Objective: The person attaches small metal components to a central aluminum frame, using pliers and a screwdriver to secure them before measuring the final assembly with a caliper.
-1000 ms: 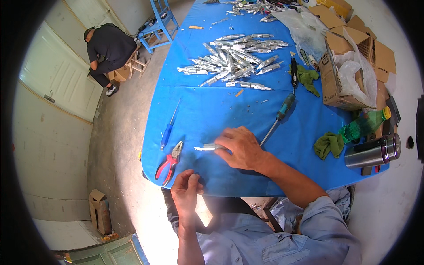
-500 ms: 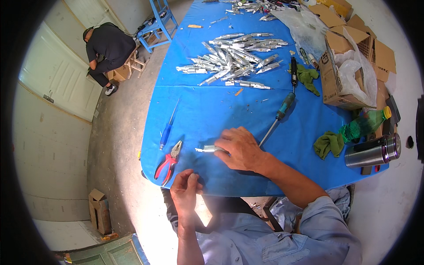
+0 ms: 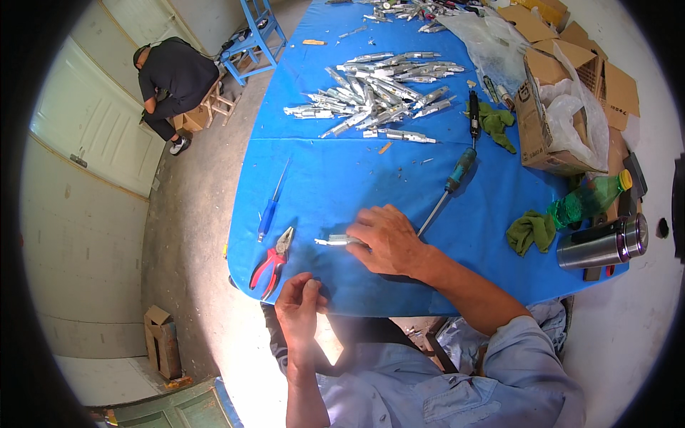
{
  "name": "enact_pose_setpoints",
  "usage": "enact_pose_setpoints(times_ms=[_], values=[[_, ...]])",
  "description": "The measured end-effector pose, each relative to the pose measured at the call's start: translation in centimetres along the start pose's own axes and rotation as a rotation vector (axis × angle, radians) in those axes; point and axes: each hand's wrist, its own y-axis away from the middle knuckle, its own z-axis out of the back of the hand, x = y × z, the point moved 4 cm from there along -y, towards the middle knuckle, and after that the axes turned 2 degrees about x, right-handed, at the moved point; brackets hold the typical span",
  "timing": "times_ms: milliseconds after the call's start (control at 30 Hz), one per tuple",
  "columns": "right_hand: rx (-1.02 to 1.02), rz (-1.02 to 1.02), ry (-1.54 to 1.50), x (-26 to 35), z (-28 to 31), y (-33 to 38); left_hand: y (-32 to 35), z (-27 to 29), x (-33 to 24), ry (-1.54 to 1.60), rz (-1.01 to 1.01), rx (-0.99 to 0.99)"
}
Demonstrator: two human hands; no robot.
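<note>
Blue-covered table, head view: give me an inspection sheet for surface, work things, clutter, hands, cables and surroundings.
Surface: table under smooth blue covering, small scraps scattered on it.
Work things: slim silver metal part near the front; heap of silver metal parts farther back; red-and-black-handled steel pliers and blue-handled screwdriver toward the left; long screwdriver with teal-and-black handle toward the right.
Clutter: crumpled green cloth, green bottle with yellow cap, silver metal flask and open brown cardboard box, all right.
Hands: right hand grips the slim part; left hand by the front edge, contents unclear.
Cables: nothing seen clearly.
Surroundings: seated person in dark clothes, blue chair, white door.
</note>
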Motion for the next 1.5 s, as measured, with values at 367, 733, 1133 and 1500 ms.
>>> enact_pose_setpoints(times_ms=[367, 733, 1133, 1500], values=[[0.004, -0.008, 0.021, -0.06, -0.19, 0.01, -0.06, -0.06, -0.12, 0.023, -0.004, -0.003], [0.015, 0.000, 0.027, -0.10, -0.26, 0.04, -0.10, 0.10, 0.16, 0.022, -0.004, 0.000], [0.002, 0.015, 0.030, -0.11, -0.13, 0.02, -0.07, 0.05, 0.01, 0.013, 0.009, -0.003], [-0.005, 0.022, 0.017, -0.12, -0.17, 0.02, -0.02, 0.00, -0.11, 0.005, 0.005, -0.010]])
